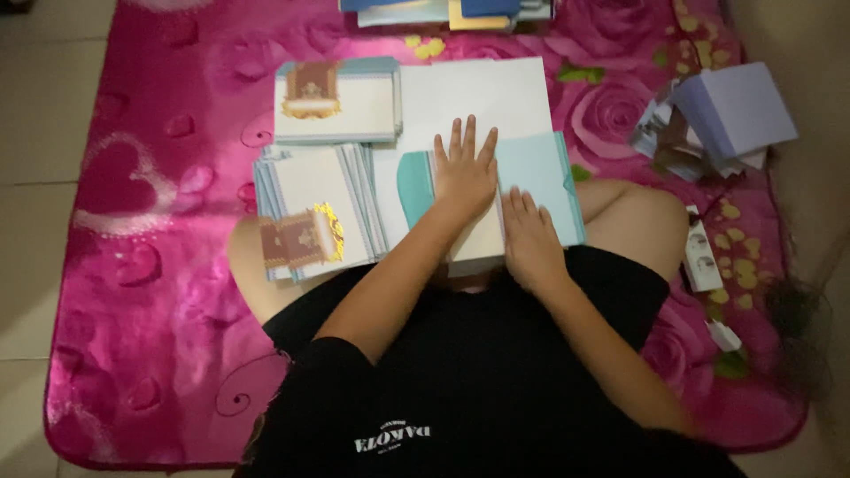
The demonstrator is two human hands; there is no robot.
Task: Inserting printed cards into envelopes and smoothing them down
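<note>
The left hand (464,173) lies flat, fingers spread, on the pale blue folded card (538,181), whose long axis runs sideways, the right hand (529,237) resting open just beside it, nearer the body.

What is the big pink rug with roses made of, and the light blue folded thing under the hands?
The pink rose-patterned rug looks like soft plush fabric: fuzzy sheen, rounded bound edge. The light blue folded card under the left hand and right hand seems to be thin paper card, matte: flat, crisp straight edges. Probably, not certain.
</note>
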